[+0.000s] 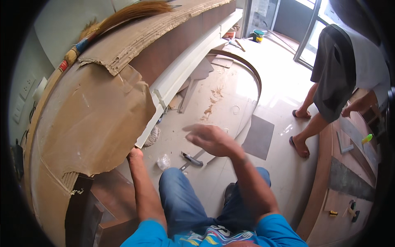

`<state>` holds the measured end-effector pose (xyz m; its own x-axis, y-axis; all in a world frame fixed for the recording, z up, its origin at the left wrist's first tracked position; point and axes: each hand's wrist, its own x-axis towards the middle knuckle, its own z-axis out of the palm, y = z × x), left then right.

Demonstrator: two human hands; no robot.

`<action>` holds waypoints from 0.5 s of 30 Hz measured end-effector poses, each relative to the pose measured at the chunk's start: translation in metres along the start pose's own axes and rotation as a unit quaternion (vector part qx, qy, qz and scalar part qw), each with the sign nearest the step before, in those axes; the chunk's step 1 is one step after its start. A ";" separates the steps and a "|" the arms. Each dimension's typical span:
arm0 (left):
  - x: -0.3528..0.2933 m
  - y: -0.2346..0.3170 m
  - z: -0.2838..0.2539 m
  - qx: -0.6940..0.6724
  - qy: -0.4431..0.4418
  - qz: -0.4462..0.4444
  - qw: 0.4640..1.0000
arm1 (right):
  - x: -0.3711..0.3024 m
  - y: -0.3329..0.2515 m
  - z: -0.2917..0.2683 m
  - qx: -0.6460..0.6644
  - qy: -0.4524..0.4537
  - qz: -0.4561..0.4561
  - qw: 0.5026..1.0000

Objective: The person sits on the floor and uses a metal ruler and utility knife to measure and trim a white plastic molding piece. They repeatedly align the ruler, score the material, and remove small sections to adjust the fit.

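left grip (135, 154) touches the white strip (149, 129), fingers hidden, closure unclear; right grip (211, 139) blurs, spread.

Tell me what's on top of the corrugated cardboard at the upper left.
Brown broom bristles lie along the corrugated cardboard. Whatever is directly beneath the cardboard is covered and can't be seen.

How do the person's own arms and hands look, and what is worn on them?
The sleeves are short and bright blue, part of a shirt with multicoloured print; the forearms are bare. The right hand, blurred, shows no glove. The left hand is partly hidden, with no glove visible.
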<state>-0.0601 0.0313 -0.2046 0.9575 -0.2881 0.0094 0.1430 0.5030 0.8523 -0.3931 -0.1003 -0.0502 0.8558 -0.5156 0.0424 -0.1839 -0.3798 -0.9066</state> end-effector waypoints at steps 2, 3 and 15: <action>-0.001 0.000 0.012 -0.018 0.011 0.001 1.000 | 0.020 0.078 0.034 -0.194 0.135 0.059 0.970; -0.008 0.009 0.011 -0.021 0.015 -0.006 1.000 | 0.011 0.084 0.046 -0.329 0.042 0.150 0.931; -0.017 0.041 0.019 -0.010 -0.002 -0.042 0.999 | 0.100 0.189 0.086 -0.150 -0.270 -0.082 0.947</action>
<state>-0.0752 0.0411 -0.1593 0.9410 -0.3329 -0.0605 0.2284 0.4930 0.8395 -0.3001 -0.1575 -0.2534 0.9925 0.0070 -0.1217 -0.0863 -0.6647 -0.7421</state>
